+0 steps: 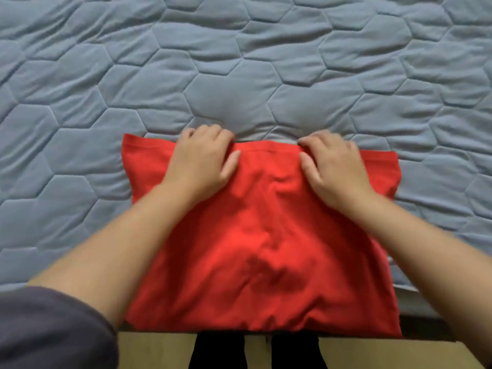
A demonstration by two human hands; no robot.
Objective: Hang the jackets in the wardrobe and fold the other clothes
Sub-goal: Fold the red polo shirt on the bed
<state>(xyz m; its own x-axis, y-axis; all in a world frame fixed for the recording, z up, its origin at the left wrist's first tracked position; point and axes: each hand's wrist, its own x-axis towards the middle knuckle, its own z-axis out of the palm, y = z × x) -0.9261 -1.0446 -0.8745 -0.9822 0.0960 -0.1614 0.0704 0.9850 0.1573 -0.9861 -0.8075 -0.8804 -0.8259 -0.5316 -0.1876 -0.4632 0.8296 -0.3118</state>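
Centre and lower centre of frame: bright red rectangular cloth garment point(261, 235), lying flat on the pale blue-grey quilted bed cover with hexagon stitching point(239, 62), which fills the upper half and both sides. The garment's near edge reaches the bed's near edge at the bottom, and its far hem runs straight across mid-frame. Its tidy outline suggests it is partly folded, though layers cannot be counted. Left hand point(205, 158) sits on the far hem, left of centre: fingers curled over the edge toward the quilt, thumb laid on top of the cloth, so it has the hem pinched. Right hand point(332, 163) mirrors it right of centre, fingers hooked over the same hem and thumb on top (edges a little blurred, but the grip reads plainly). The two hands are apart, with a bare stretch of hem between them. That spacing makes sense: holding the hem at two points keeps it straight and taut, so the far half can likely be drawn toward the near edge without sagging. The quilt dips just beyond the hem between the hands, probably from their downward pressure. Lower left: dark grey fabric sleeve point(53, 328). Bottom edge: flat tan board strip point(157, 350), below the bed edge. No jackets or wardrobe in view.
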